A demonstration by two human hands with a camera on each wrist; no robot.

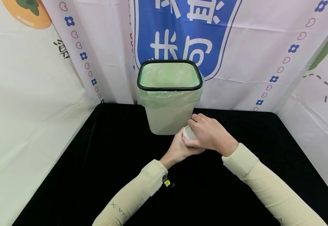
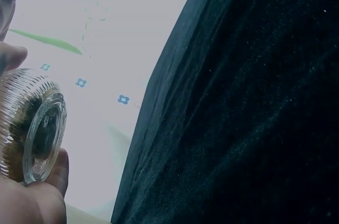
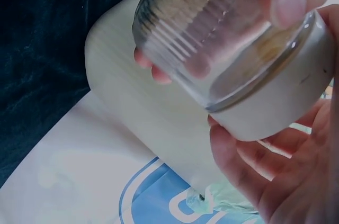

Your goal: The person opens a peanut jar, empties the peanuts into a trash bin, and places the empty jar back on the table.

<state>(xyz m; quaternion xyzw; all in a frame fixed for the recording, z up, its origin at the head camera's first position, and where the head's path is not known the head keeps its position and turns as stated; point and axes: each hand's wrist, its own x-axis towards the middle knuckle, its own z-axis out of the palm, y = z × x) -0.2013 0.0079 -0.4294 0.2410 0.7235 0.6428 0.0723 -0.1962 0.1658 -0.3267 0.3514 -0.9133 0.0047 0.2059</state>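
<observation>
In front of the bin, my two hands meet around a ribbed clear glass jar (image 3: 193, 38) with a white lid (image 1: 189, 133). My left hand (image 1: 178, 148) holds the glass body from below, its thumb lying across the ribs in the right wrist view. Fingers of my right hand (image 1: 212, 133) curl round the rim of the lid, which sits on the jar's mouth. The jar is tilted. Some brown and dark contents (image 2: 16, 144) show through its wall in the left wrist view. Seen from above, the hands hide most of the glass.
A pale trash bin (image 1: 168, 121) with a black rim and green liner bag (image 1: 169, 100) stands just beyond the hands, at the back of the black-covered table (image 1: 118, 141). Printed white curtains (image 1: 110, 47) hang behind and on both sides.
</observation>
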